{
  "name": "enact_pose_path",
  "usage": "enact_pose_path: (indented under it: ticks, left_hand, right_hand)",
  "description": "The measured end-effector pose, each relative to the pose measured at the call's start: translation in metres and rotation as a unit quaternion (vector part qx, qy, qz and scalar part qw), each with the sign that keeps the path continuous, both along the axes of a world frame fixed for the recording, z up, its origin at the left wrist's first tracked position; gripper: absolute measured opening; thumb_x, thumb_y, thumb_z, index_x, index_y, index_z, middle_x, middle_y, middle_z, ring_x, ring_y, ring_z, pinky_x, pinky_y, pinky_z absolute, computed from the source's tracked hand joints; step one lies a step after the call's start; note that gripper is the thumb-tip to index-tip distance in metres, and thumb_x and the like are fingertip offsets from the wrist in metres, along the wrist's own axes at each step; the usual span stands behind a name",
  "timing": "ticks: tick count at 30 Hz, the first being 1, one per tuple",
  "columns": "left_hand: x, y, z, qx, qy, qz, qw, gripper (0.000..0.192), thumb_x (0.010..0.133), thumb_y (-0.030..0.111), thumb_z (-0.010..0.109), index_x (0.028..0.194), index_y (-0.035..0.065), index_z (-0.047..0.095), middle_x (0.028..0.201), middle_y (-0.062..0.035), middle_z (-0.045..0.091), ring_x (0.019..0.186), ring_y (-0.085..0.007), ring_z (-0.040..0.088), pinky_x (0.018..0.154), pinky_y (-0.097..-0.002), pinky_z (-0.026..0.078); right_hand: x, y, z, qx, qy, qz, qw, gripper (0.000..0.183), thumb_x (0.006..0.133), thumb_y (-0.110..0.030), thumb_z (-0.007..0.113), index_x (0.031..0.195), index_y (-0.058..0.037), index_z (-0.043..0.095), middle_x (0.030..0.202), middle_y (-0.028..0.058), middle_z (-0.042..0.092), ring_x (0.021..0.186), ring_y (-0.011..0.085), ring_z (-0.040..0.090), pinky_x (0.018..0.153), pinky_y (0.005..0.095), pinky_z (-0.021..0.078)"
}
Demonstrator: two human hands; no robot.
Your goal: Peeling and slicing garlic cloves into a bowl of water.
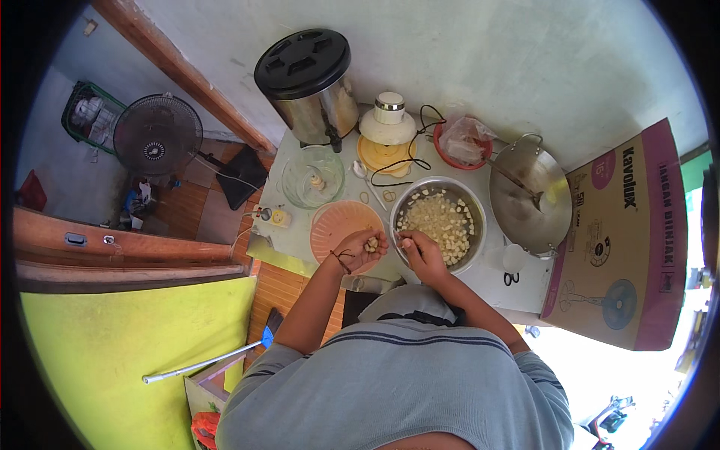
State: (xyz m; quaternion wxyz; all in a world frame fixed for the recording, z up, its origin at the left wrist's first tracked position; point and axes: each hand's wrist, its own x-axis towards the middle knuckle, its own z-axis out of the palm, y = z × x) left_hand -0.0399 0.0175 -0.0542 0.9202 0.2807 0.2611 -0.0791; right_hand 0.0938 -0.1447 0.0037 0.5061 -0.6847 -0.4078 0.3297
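My left hand (360, 253) is palm up with its fingers curled around several small pale pieces (371, 244), which look like peeled cloves. It hovers over the near right part of a pink plastic basket (337, 222). My right hand (424, 259) is at the near left rim of a stainless steel bowl (480, 216), thumb and fingers brought together. Whether something small is between those fingertips I cannot tell. Inside the bowl lie many pale cut cubes (436, 219), seemingly in liquid.
Behind the basket are a clear glass bowl (292, 188) with a blade shaft, a chopper's motor head (388, 121) and a steel drink dispenser (315, 112). A wok (520, 185) with a spatula and a large cardboard box (613, 242) stand on the right. A power strip (275, 217) lies at the table's left edge.
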Motion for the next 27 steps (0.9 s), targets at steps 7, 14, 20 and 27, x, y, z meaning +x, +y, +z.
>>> enact_pose_path:
  ticks: [7, 14, 20, 27]
  left_hand:
    - [0.045, -0.03, 0.048, -0.111, -0.086, 0.1, 0.985, 0.036, 0.09, 0.014, 0.039, 0.12, -0.0045, 0.043, 0.115, -0.0183, 0.053, 0.113, -0.0264, 0.05, 0.096, -0.0328, 0.042]
    - [0.068, -0.065, 0.032, -0.05, -0.064, 0.096, 0.992, 0.036, 0.086, -0.002, 0.043, 0.121, -0.0044, 0.044, 0.117, -0.0158, 0.053, 0.112, -0.024, 0.051, 0.097, -0.0319, 0.043]
    - [0.08, -0.078, 0.037, -0.006, 0.014, 0.077, 0.997, 0.032, 0.084, -0.005, 0.046, 0.116, -0.0043, 0.05, 0.112, -0.013, 0.055, 0.103, -0.0225, 0.056, 0.093, -0.0316, 0.046]
    - [0.076, -0.074, 0.024, -0.08, -0.037, 0.133, 0.987, 0.031, 0.084, -0.004, 0.047, 0.115, -0.0057, 0.049, 0.106, -0.0159, 0.057, 0.099, -0.0266, 0.058, 0.092, -0.0351, 0.047]
  right_hand:
    - [0.019, -0.031, 0.007, 0.011, 0.086, -0.107, 0.99, 0.028, 0.094, -0.022, 0.043, 0.104, 0.0013, 0.054, 0.08, 0.0078, 0.059, 0.055, 0.0114, 0.052, 0.053, 0.0253, 0.043]
    - [0.032, -0.051, -0.002, 0.019, 0.064, -0.146, 0.987, 0.03, 0.096, -0.021, 0.038, 0.108, 0.0022, 0.052, 0.078, 0.003, 0.055, 0.048, 0.004, 0.044, 0.044, 0.019, 0.0364]
    - [0.037, -0.052, -0.015, 0.033, 0.02, -0.143, 0.989, 0.029, 0.096, -0.02, 0.038, 0.106, 0.0026, 0.052, 0.081, 0.0055, 0.061, 0.047, 0.004, 0.044, 0.043, 0.019, 0.0369]
    - [0.037, -0.045, -0.012, 0.043, 0.037, -0.129, 0.99, 0.027, 0.095, -0.02, 0.04, 0.104, 0.0022, 0.053, 0.08, 0.0047, 0.061, 0.048, 0.0038, 0.044, 0.042, 0.019, 0.0362]
